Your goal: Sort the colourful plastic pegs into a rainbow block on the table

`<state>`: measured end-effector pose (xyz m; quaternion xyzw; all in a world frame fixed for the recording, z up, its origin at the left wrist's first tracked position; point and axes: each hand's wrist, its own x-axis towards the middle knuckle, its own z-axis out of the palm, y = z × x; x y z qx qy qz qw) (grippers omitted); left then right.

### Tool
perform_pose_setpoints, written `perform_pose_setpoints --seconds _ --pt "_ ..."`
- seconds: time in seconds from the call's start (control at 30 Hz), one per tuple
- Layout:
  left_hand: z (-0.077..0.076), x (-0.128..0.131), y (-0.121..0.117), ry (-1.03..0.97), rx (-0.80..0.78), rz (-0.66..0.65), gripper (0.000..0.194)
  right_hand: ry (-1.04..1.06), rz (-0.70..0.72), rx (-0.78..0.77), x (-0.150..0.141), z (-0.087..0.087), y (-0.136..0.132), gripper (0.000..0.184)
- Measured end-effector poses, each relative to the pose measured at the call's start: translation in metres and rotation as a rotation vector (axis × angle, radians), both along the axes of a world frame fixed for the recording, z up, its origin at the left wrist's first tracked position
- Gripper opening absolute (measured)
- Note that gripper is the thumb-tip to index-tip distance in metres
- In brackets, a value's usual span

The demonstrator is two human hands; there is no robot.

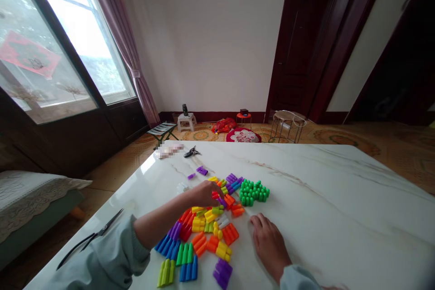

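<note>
Over the middle of a heap of colourful plastic building pieces [204, 224], my left hand [205, 193] reaches down with bent fingers. Its fingertips are at red and purple pieces [221, 202]; the thumb is hidden, and what they grip, if anything, does not show clearly. My right hand [268, 240] lies on the white tabletop just right of the heap, fingers out and holding nothing. Orange pieces [237, 210] lie between the two hands. Beyond them is a tight cluster of green pieces [253, 192]. Blue, green and lime pieces [166, 273] lie nearest me.
Black scissors [98, 234] rest on the table's [326, 199] left side, beside my left forearm. Dark-handled pliers [192, 152] and a blurred-out item [168, 150] lie near the far edge. Stools [288, 119] stand on the floor beyond.
</note>
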<state>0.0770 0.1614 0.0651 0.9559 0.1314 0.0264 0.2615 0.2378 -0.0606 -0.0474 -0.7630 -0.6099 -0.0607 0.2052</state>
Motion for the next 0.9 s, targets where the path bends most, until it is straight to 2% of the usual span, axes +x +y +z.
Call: perform_pose_setpoints --seconds 0.07,0.13,0.27,0.33,0.47,0.6,0.9 --pt "0.005 0.015 0.003 0.001 0.067 0.068 0.033 0.008 -0.001 -0.005 0.001 -0.001 0.0 0.028" --pt "0.003 0.038 0.008 -0.002 0.121 0.125 0.046 0.019 -0.003 -0.006 0.001 -0.001 -0.001 0.028" --pt "-0.015 0.086 0.017 0.13 0.176 0.136 0.082 0.035 0.005 0.008 0.002 -0.002 -0.002 0.027" --pt "-0.025 0.105 0.02 0.22 0.16 0.132 0.092 0.036 0.009 0.017 0.002 -0.003 -0.002 0.026" --pt "-0.033 0.122 0.024 0.324 0.173 0.088 0.084 0.04 0.01 0.019 0.002 -0.004 -0.002 0.025" --pt "-0.034 0.121 0.026 0.308 0.243 0.073 0.076 0.051 0.013 0.005 0.003 -0.003 -0.001 0.025" --pt "-0.045 0.121 0.012 0.242 0.362 0.163 0.059 0.03 0.004 -0.008 0.003 -0.006 -0.001 0.023"
